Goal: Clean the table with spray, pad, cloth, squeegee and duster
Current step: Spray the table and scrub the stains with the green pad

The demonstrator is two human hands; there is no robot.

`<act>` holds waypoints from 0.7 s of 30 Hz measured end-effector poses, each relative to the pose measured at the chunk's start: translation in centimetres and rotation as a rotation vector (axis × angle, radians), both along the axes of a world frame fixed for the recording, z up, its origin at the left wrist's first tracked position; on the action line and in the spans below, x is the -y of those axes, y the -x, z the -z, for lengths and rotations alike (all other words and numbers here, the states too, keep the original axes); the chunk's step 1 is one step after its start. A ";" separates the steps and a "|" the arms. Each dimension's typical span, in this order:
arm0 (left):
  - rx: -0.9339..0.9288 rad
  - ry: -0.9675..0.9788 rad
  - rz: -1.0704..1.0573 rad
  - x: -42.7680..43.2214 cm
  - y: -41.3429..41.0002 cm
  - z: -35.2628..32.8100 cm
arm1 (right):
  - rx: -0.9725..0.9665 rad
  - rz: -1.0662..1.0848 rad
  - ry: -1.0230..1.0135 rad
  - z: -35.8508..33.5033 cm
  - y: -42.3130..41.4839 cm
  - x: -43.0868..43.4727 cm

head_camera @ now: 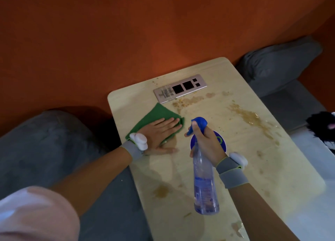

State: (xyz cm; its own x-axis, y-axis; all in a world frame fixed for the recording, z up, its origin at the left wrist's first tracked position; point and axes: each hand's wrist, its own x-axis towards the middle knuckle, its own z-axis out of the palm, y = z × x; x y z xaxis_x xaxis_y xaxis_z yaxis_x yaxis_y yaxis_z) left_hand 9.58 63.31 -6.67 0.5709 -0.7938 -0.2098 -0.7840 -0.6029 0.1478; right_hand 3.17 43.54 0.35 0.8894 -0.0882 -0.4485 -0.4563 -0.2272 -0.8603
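One pad (155, 118), one bottle (203, 184), perhaps duster (320, 125)

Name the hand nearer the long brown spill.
Right hand: holding the spray bottle, just left of the spill. Left hand: farther left, flat on the green pad.

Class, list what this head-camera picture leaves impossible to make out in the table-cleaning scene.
1. Head view: the round blue-rimmed object is mostly hidden by the right hand and the spray bottle.
2. Head view: the black fluffy thing is cut off by the right edge; it is possibly the duster.
3. Head view: the print on the metal plate and on the bottle label is too small and blurred to read.
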 end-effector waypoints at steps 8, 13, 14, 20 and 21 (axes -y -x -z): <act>-0.050 0.012 0.128 0.6 7.1 0.5 | -0.027 0.023 0.013 -1.4 4.2 3.7; -0.080 0.046 0.093 1.6 12.8 0.1 | -0.004 0.026 -0.018 -1.9 7.4 5.8; -0.078 0.049 0.078 1.9 13.9 0.0 | 0.004 0.028 -0.026 -1.9 8.1 6.2; -0.063 0.023 0.007 4.2 20.4 -0.4 | 0.039 0.015 -0.068 -2.3 13.5 8.3; -0.055 0.035 0.009 5.1 22.1 -0.6 | 0.035 0.016 -0.063 -2.5 15.1 9.0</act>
State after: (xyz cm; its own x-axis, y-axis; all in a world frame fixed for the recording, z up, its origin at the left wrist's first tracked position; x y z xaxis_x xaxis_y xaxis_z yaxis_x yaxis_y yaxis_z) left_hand -12.47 58.23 -6.10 0.5525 -0.8059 -0.2129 -0.7792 -0.5900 0.2115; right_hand -11.94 34.51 2.86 0.9033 -0.0752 -0.4223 -0.4289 -0.1646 -0.8882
